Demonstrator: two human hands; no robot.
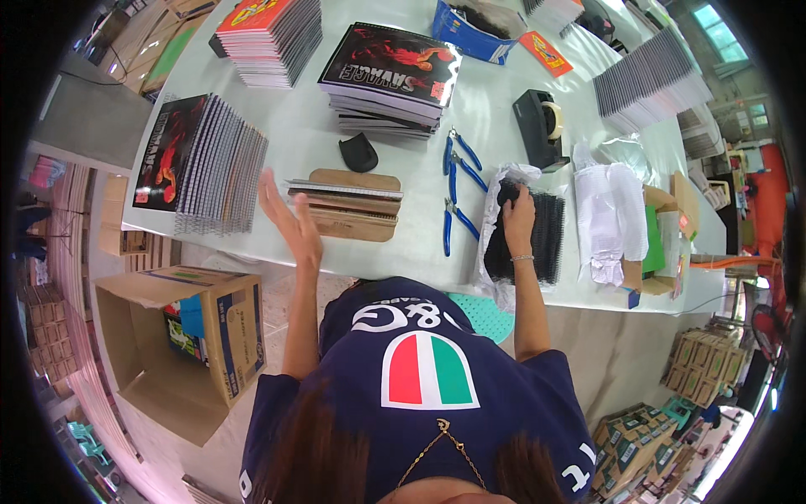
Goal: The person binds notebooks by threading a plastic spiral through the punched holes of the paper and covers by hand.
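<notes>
My left hand point(291, 225) is held open, its fingers stretched apart, at the left end of a wooden board point(357, 227) with grooves. Along the board lies a narrow pale edge point(348, 190), like that of a thin notebook. My right hand point(519, 220) reaches into a bundle of black spiral binding coils point(547, 239) with its fingers bent around some of them; the fingertips are partly hidden. White paper point(489, 265) wraps the bundle. Blue-handled pliers point(450, 228) lie between the board and the coils. Behind the board sits a small black pad-like piece point(358, 153).
Stacks of spiral notebooks stand at the left point(222, 164) and back middle point(386, 71). A black tape dispenser point(537, 130), a crumpled white wrapper point(606, 218) and an opened carton point(663, 239) occupy the right. Below the table's left edge is an open cardboard box point(239, 336).
</notes>
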